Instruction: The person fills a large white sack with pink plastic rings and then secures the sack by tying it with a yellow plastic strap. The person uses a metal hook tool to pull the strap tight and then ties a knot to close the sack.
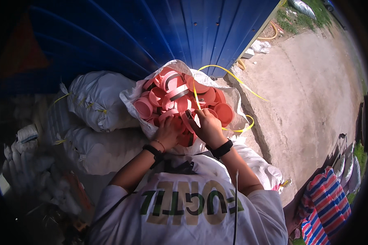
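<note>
Both hands in open white sack [129, 96] of pink plastic caps [180, 98]: left hand [167, 132] buried among them, grip unclear; right hand [208, 127] pinching one cap at twelve o'clock. Probably light, stiff, smooth; best held by rim.

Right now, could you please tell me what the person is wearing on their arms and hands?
Both forearms are bare below short white sleeves. The left hand has a black wristband and a thin bracelet; the right hand has a black wristband. No gloves.
</note>
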The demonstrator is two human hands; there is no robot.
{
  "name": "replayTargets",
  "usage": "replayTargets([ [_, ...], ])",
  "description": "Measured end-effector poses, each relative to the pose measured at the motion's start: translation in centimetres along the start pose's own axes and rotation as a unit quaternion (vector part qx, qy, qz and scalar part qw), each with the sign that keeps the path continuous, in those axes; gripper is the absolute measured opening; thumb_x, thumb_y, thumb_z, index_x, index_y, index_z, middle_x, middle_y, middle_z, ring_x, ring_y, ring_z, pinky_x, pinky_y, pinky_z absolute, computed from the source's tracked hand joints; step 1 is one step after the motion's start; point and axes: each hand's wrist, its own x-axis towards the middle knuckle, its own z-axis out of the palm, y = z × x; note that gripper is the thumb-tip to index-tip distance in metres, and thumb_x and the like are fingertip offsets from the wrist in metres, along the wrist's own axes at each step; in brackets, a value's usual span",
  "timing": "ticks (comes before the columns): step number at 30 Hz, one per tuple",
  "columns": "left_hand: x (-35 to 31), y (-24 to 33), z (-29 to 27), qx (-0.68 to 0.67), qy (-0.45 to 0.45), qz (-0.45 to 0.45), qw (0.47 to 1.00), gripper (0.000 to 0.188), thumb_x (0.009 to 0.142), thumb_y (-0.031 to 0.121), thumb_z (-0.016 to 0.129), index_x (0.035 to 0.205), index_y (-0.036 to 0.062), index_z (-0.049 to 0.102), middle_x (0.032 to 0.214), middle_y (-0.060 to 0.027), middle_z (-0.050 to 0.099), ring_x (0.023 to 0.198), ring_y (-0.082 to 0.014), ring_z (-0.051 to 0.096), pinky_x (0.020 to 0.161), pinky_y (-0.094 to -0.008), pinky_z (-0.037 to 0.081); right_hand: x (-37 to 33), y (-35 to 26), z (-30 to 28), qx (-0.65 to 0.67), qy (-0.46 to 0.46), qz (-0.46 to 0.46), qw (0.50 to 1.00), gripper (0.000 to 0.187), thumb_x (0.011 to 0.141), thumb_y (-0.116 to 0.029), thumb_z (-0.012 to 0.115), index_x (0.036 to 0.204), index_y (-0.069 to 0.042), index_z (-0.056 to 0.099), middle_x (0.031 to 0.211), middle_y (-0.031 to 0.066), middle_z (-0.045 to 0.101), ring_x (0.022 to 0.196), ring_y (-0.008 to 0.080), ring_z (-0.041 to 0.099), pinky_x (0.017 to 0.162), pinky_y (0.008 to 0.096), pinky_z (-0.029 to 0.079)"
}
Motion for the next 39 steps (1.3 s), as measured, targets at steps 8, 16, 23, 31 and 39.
replayTargets([
  [8,3.7,-4.5,-4.9,-0.27,-0.133,-0.144,0.943,0.046,0.083,0.036,0.056,0.121,0.0112,0.051,0.132,-0.019,0.042,0.123,-0.037,0.037,0.098,-0.0469,0.031,-1.2,6.2,5.9,-0.075,0.063,0.152,0.984,0.05,0.074,-0.008,0.055,0.122,-0.001,0.043,0.08,0.0206,0.06,0.072,0.0378,0.06,0.063,0.0438,0.049],
  [16,10.9,-6.3,-5.0,-0.087,0.231,-0.043,0.968,0.043,0.067,0.034,0.071,0.097,0.0048,0.063,0.135,-0.0254,0.033,0.12,-0.0412,0.035,0.099,-0.0448,0.033,-3.3,2.1,1.9,0.012,0.047,0.277,0.96,0.048,0.083,-0.033,0.056,0.122,-0.007,0.046,0.093,0.0184,0.061,0.082,0.0377,0.06,0.073,0.0468,0.047],
  [23,11.0,-7.0,-4.0,-0.6,0.052,0.05,0.796,0.059,0.067,0.029,0.071,0.114,-0.0017,0.052,0.132,-0.026,0.035,0.122,-0.0376,0.037,0.101,-0.0411,0.031,-5.4,0.6,3.7,-0.087,0.326,0.272,0.901,0.044,0.073,-0.012,0.064,0.114,-0.008,0.05,0.093,0.0128,0.058,0.084,0.0294,0.059,0.07,0.0381,0.048],
  [31,8.2,-8.2,-4.9,-0.276,0.153,-0.014,0.949,0.071,0.069,0.029,0.069,0.13,0.0083,0.039,0.143,-0.028,0.015,0.133,-0.0441,0.016,0.107,-0.0473,0.019,-3.9,-4.6,5.6,-0.075,0.13,0.106,0.983,0.041,0.077,-0.018,0.064,0.115,-0.008,0.052,0.092,0.0089,0.058,0.084,0.0259,0.059,0.066,0.0368,0.049],
  [39,6.8,-7.4,-2.2,-0.024,0.123,0.098,0.987,0.057,0.077,0.026,0.06,0.13,0.0166,0.042,0.145,-0.011,0.023,0.135,-0.041,0.007,0.104,-0.0617,0.012,-4.2,-1.0,-1.8,-0.214,0.466,0.225,0.828,0.046,0.077,-0.012,0.063,0.12,-0.002,0.047,0.103,0.0172,0.054,0.093,0.0315,0.051,0.081,0.0398,0.041],
])
